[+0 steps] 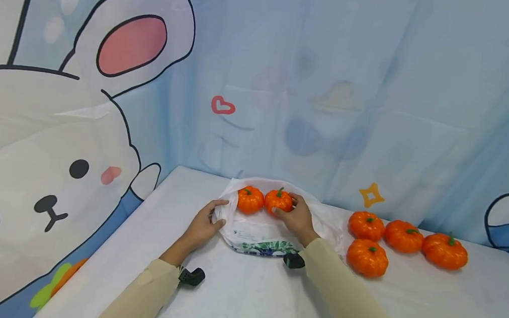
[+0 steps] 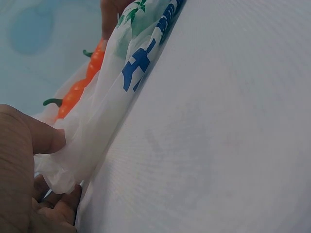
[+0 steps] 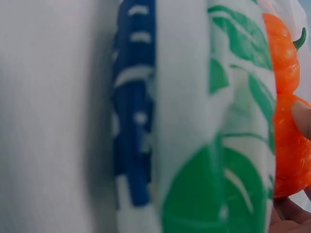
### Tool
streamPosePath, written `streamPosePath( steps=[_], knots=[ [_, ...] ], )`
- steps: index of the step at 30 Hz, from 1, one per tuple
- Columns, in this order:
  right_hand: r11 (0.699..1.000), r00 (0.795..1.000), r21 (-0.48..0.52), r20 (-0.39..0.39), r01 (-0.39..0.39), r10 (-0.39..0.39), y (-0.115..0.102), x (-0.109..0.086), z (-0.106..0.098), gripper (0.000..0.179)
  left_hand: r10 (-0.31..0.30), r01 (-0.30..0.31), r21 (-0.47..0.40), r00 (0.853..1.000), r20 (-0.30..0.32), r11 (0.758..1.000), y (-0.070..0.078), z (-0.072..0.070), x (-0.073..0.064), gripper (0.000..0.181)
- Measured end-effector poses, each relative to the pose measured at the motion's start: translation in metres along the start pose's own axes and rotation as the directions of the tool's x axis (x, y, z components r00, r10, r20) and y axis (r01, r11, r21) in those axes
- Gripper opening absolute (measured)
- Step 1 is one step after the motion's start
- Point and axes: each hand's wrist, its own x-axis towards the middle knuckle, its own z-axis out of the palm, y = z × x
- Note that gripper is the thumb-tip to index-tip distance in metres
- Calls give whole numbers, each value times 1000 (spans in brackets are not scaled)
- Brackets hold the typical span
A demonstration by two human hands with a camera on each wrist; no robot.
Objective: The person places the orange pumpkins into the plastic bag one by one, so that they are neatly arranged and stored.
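Note:
A white plastic bag point(image 1: 248, 225) with green and blue print lies on the table with its mouth spread. Inside it sit two small orange toy pumpkins with green stems, side by side. My right hand point(image 1: 300, 222) grips the right pumpkin point(image 1: 276, 201) between thumb and fingers, as the right wrist view also shows. The left pumpkin point(image 1: 249, 201) touches it. At the bag's left side, my left hand point(image 1: 200, 229) holds the plastic edge; in the left wrist view the thumb point(image 2: 48, 140) lies above the plastic point(image 2: 80, 158), the fingers below.
To the right of the bag stand several more orange pumpkins, one point(image 1: 367, 258) nearer the front and another point(image 1: 445, 251) farthest right. White cloth covers the table point(image 1: 242, 299). A blue printed curtain point(image 1: 262, 69) hangs behind it.

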Motion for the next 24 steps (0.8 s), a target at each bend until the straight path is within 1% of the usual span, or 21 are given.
streamPosePath(
  steps=[2, 5, 11, 17, 21, 24],
  knots=[
    [1000, 1000, -10, 0, 0, 0, -1, 1, 1, 76, -1, 1, -3, 1000, 2, 1000, 0, -1, 0, 49],
    [1000, 1000, -24, -1, 3, -3, -1, 1, 2, 76, 17, -17, 1, 1000, 3, 1000, 0, -1, 0, 48],
    [999, 1000, -37, -2, 2, -2, 1, 1, 2, 78, 9, -10, 9, 1000, 1, 1000, 1, 0, 0, 48],
    [998, 998, -46, 34, 47, -45, 2, 0, -6, 86, 0, 0, 9, 1000, 9, 1000, 0, 2, 1, 48],
    [994, 997, -87, 51, 65, -61, -1, -10, -18, 87, -4, 4, 19, 1000, 16, 1000, 0, 2, 0, 49],
    [989, 994, -113, 53, 99, -93, -7, -26, -31, 86, -4, 4, 19, 1000, 4, 1000, 0, 0, -1, 49]
  ],
)
